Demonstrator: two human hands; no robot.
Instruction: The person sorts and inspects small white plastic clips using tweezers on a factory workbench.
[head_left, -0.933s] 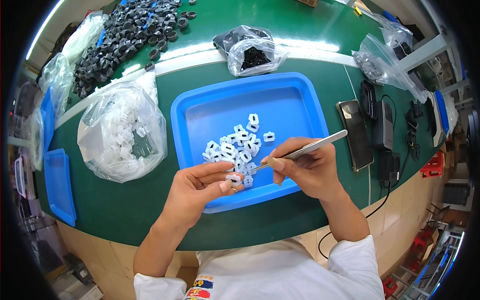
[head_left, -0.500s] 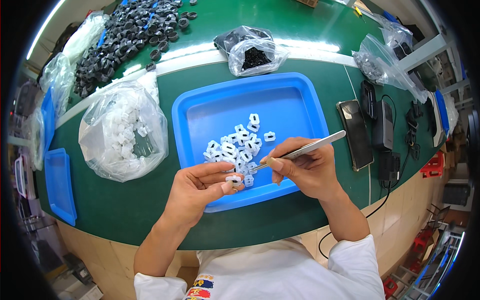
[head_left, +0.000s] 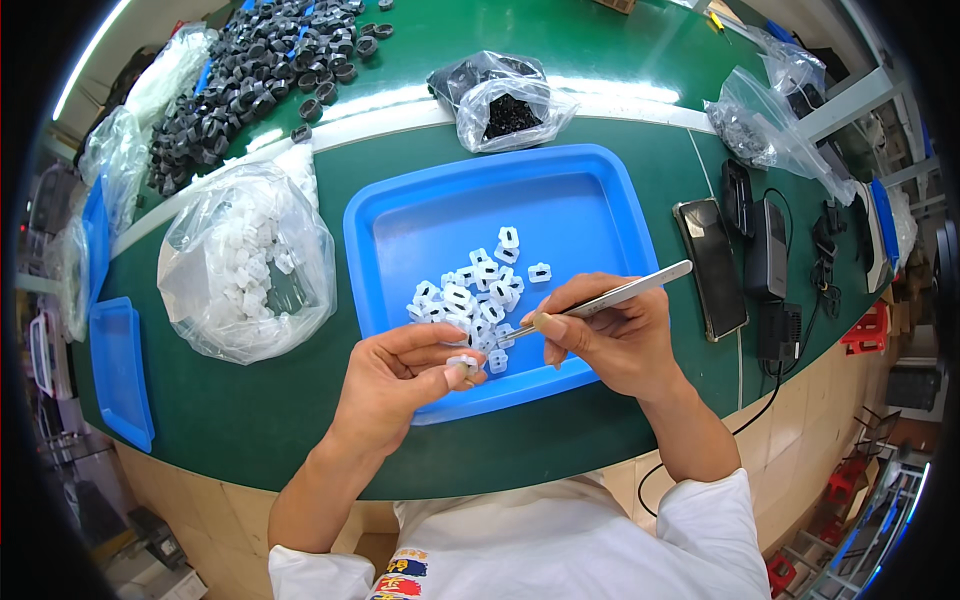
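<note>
Tweezers (head_left: pixel 642 288) | long axis diagonal, tips lower-left | right fingers (head_left: pixel 577 291) pinch them | left fingers (head_left: pixel 412 338) pinch white piece (head_left: pixel 462 361)

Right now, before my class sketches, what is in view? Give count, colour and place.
Table: one, green, across the middle.
Large tray: one, blue, centre.
Slotted pieces: many, white, piled in the large tray.
Tweezers: one, silver, tips at the pile.
Bag of white pieces: one, clear, left of large tray.
Bag of black bits: one, clear, behind large tray.
Ring parts: many, dark grey, heaped upper left.
Small tray: one, blue, far left.
Phone: one, dark, right of large tray.
Boxy devices: several, dark, right of the phone.
Other bags: several, clear, upper corners.
Picture rims: too indistinct to list.
Shirt: one, white, lower edge.
Left hand: one, front left, pinching one slotted piece.
Right hand: one, front right, holding the tweezers.
</note>
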